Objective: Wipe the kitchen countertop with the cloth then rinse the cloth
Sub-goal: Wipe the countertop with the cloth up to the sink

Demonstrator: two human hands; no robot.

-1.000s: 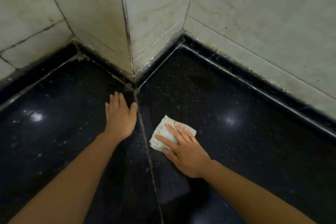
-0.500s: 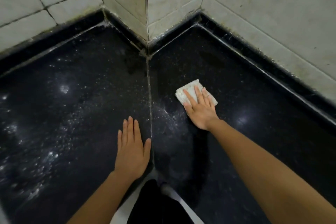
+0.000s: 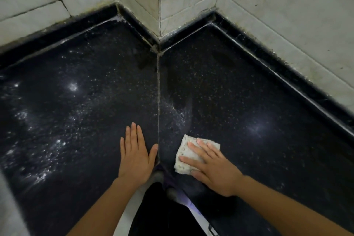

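**Cloth** (image 3: 183,151): pale, speckled, folded to a rough square. It lies flat on the countertop (image 3: 249,92), near the front edge and just right of the seam (image 3: 158,101). It sits under the right hand's fingers. Its left edge and far corners show past the fingertips; its near right part is covered.

**Right hand** (image 3: 216,172): palm down, fingers straight and slightly spread, pressing on top of the cloth. The thumb lies along the cloth's near left part. No finger curls around the fabric, so the hand is fully open and grips nothing.

**Left hand** (image 3: 135,157): palm down, flat on bare countertop left of the seam, apart from the cloth. The fingers are straight and close together, and the thumb is stretched out with its tip at the seam. It is open and holds nothing.

**Countertop**: black, glossy stone with fine flecks, in two slabs that meet at the seam. The seam runs from the front edge to the wall corner.

**White specks** (image 3: 38,140): scattered thickly over the left slab, thinner toward the seam.

**Smear** (image 3: 182,109): a curved, pale-edged streak on the right slab, beyond the cloth and well apart from it.

**Wall tiles** (image 3: 287,5): off-white with dark, stained grout, standing behind both slabs above a black upstand.
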